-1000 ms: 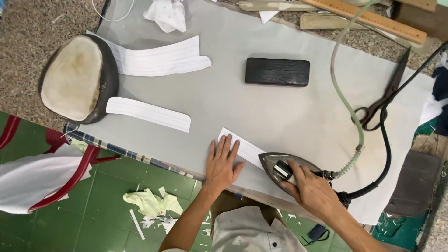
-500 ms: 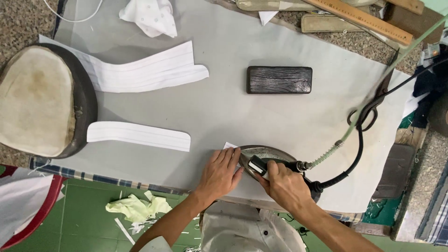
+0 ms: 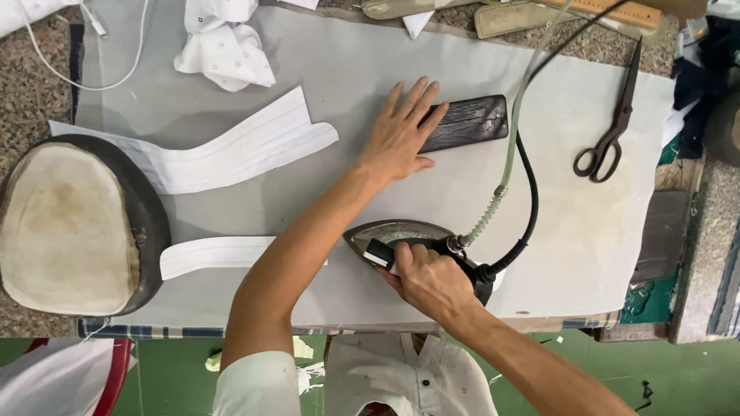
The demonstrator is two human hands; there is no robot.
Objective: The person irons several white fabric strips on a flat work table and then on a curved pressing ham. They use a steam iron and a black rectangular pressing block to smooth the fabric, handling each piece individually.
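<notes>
Looking down on our work surface, our right hand (image 3: 430,281) is wrapped tight around the handle of the dark metal steam iron (image 3: 401,240), fingers curled fully closed on the grip, and the iron sits soleplate down on the grey pressing cloth (image 3: 370,177) near the front edge of the table. Our left hand (image 3: 401,131) is well away from it, stretched out toward the back with fingers spread and open, the fingertips resting on the near end of the dark rectangular wooden block (image 3: 470,122); it touches the block but has not closed on it. A pale green hose (image 3: 509,146) and a black cord (image 3: 528,208) trail from the iron's rear. The long white fabric strip (image 3: 212,254) lies flat just left of the iron, partly crossed by our forearm, and the wider curved white fabric piece (image 3: 231,150) waits further back. As we judge it, the pressing is mid-way: one strip looks flat, the curved piece sits untouched, and whatever lies under the iron is hidden. Black tailor's scissors (image 3: 613,127) rest off to the right, a padded oval pressing cushion (image 3: 69,227) to the left.
</notes>
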